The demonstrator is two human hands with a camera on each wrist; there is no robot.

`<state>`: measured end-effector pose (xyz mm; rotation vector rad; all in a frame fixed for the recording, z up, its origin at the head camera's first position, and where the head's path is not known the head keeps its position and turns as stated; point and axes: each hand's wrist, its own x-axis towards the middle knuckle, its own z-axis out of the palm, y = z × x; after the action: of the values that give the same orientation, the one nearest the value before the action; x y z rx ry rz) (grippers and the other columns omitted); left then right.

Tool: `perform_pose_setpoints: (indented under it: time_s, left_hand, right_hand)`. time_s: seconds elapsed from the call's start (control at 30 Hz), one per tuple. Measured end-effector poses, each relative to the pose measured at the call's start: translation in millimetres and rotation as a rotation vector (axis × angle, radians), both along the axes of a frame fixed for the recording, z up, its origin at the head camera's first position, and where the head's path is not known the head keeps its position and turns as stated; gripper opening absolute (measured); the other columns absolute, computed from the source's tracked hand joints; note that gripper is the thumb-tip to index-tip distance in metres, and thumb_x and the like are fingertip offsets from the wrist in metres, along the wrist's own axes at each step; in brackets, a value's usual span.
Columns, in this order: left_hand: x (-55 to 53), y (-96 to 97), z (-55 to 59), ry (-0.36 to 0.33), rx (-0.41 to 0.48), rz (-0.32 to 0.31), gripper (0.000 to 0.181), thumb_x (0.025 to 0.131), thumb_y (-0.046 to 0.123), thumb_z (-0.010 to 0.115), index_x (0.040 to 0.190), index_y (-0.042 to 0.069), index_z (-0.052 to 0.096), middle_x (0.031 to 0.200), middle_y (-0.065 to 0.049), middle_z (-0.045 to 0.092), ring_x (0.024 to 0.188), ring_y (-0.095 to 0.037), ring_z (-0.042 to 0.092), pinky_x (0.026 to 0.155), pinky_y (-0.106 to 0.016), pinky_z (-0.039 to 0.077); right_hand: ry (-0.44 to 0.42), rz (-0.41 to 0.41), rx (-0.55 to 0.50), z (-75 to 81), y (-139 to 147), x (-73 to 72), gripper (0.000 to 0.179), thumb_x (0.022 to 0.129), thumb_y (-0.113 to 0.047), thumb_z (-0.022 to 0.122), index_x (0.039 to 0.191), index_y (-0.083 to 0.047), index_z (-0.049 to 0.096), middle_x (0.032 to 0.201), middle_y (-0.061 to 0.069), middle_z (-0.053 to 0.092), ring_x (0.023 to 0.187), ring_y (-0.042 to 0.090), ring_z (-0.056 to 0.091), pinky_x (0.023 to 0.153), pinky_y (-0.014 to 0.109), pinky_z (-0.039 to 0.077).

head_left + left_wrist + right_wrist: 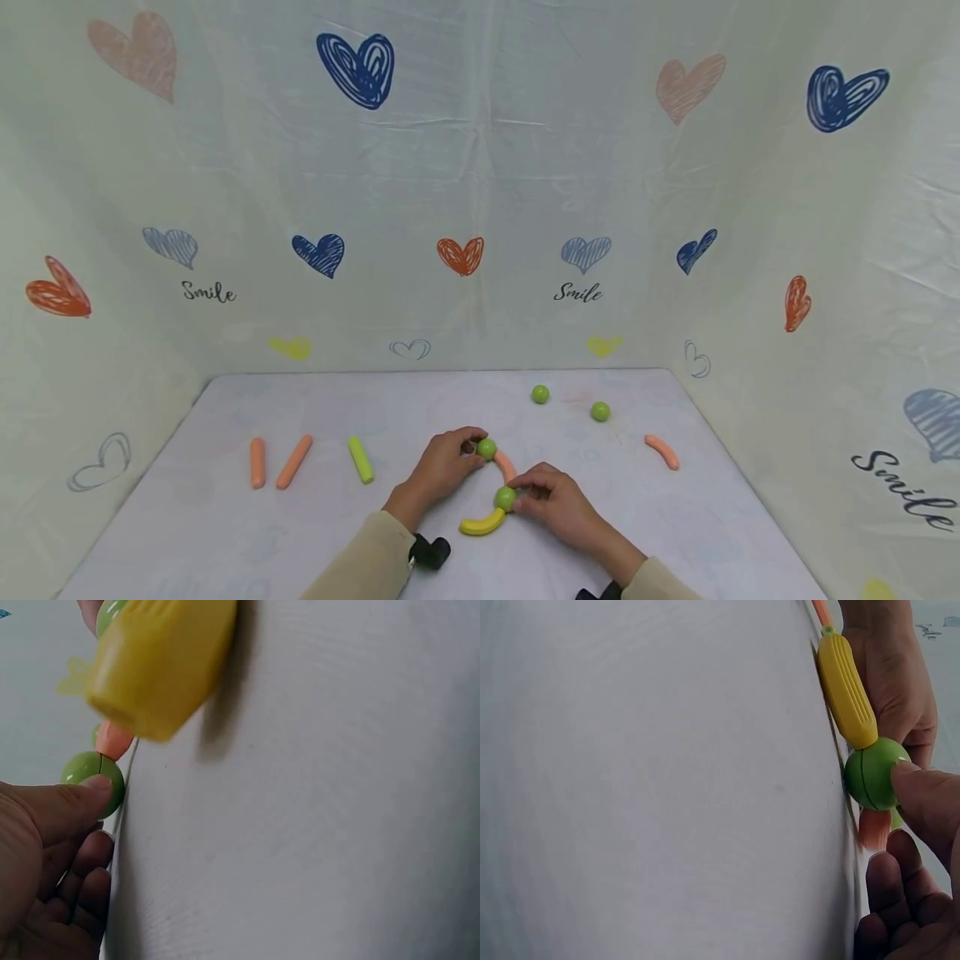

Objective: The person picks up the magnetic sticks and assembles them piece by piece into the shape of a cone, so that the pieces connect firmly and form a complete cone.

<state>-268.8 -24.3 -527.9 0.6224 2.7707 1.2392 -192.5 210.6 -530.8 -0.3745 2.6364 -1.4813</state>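
In the head view, my left hand (442,463) pinches a green ball (487,449) from its left side. A curved orange stick (506,467) runs from that ball down to a second green ball (506,499). My right hand (558,506) holds this second ball between thumb and fingers. Joined to it on the lower left is a curved yellow stick (482,523) with grooves along it, seen close in the right wrist view. The left wrist view shows the thumb on its green ball (84,769), with the yellow stick (161,671) large in front.
Left on the table (187,500) lie two straight orange sticks (257,463) and a yellow-green stick (361,460). At the back right sit loose green balls (541,394) (600,411). A curved orange stick (662,452) lies near the right edge. Heart-printed curtains (480,167) enclose the table.
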Motion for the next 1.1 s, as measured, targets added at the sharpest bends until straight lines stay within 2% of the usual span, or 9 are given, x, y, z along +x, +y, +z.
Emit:
perform_pose_setpoints:
  time_s: [0.13,0.3,0.43,0.67,0.77,0.87,1.0,1.1]
  left_hand:
    - [3.6,-1.0,1.8,-0.029,0.018,0.002,0.04,0.093,0.012,0.08,0.132,0.012,0.069,0.113,-0.001,0.072,0.099,-0.015,0.064,0.085,-0.036,0.055]
    - [11.2,-3.8,4.4,-0.085,0.036,0.053,0.037,0.094,0.017,0.079,0.129,0.014,0.067,0.124,-0.004,0.068,0.103,-0.016,0.063,0.087,-0.039,0.056]
    - [20.9,-6.4,6.6,-0.123,0.038,0.072,0.031,0.096,0.022,0.079,0.122,0.014,0.065,0.119,-0.003,0.064,0.102,-0.016,0.061,0.085,-0.037,0.055]
    - [42.9,-6.2,12.6,-0.147,0.018,0.012,0.041,0.094,0.037,0.08,0.122,0.012,0.064,0.113,-0.002,0.062,0.102,-0.017,0.059,0.082,-0.038,0.052]
    - [50.7,-3.0,13.2,-0.13,0.004,-0.035,0.046,0.09,0.041,0.084,0.12,0.011,0.065,0.108,-0.001,0.062,0.098,-0.017,0.058,0.082,-0.037,0.051]
    - [56.6,1.1,11.3,-0.066,-0.04,-0.068,0.047,0.085,0.044,0.088,0.115,0.014,0.067,0.104,0.003,0.063,0.094,-0.013,0.057,0.082,-0.036,0.05]
    - [61.4,6.2,7.8,0.029,-0.122,-0.067,0.044,0.081,0.049,0.09,0.106,0.02,0.068,0.096,0.01,0.063,0.089,-0.008,0.054,0.082,-0.036,0.047]
    - [62.8,9.7,6.5,0.068,-0.158,-0.06,0.041,0.08,0.05,0.09,0.101,0.023,0.068,0.091,0.013,0.061,0.086,-0.007,0.052,0.08,-0.037,0.044]
  right_hand:
    - [0.005,0.015,0.012,-2.3,-6,2.2,0.023,0.091,-0.026,0.083,0.113,-0.024,0.08,0.103,-0.004,0.068,0.087,0.005,0.057,0.077,0.021,0.047]
    - [0.006,0.021,0.009,-1.4,-10,3.7,0.023,0.091,-0.027,0.083,0.113,-0.023,0.079,0.103,-0.004,0.068,0.088,0.006,0.057,0.076,0.021,0.047]
    - [-0.002,0.008,0.004,0.8,-9,3.5,0.021,0.093,-0.024,0.081,0.113,-0.022,0.079,0.101,-0.005,0.068,0.087,0.006,0.057,0.075,0.022,0.047]
    - [-0.008,-0.041,-0.053,5.7,-6,-1.6,0.019,0.096,-0.019,0.077,0.115,-0.013,0.079,0.103,0.001,0.071,0.086,0.008,0.057,0.074,0.022,0.048]
    - [0.01,-0.064,-0.052,5.5,-5,-4.3,0.019,0.096,-0.017,0.078,0.114,-0.012,0.079,0.1,0.001,0.07,0.085,0.007,0.056,0.074,0.022,0.048]
    - [0.03,-0.074,-0.046,5.1,-4,-6.2,0.019,0.095,-0.017,0.078,0.113,-0.01,0.078,0.098,0.001,0.069,0.085,0.007,0.057,0.074,0.022,0.049]
    - [0.022,-0.081,-0.037,5.4,-4,-8.0,0.019,0.095,-0.017,0.078,0.113,-0.01,0.078,0.098,0.0,0.069,0.085,0.008,0.058,0.074,0.022,0.049]
    - [0.009,-0.087,-0.031,5.8,-4,-8.6,0.018,0.096,-0.017,0.077,0.113,-0.011,0.078,0.098,-0.001,0.068,0.085,0.007,0.058,0.075,0.022,0.049]
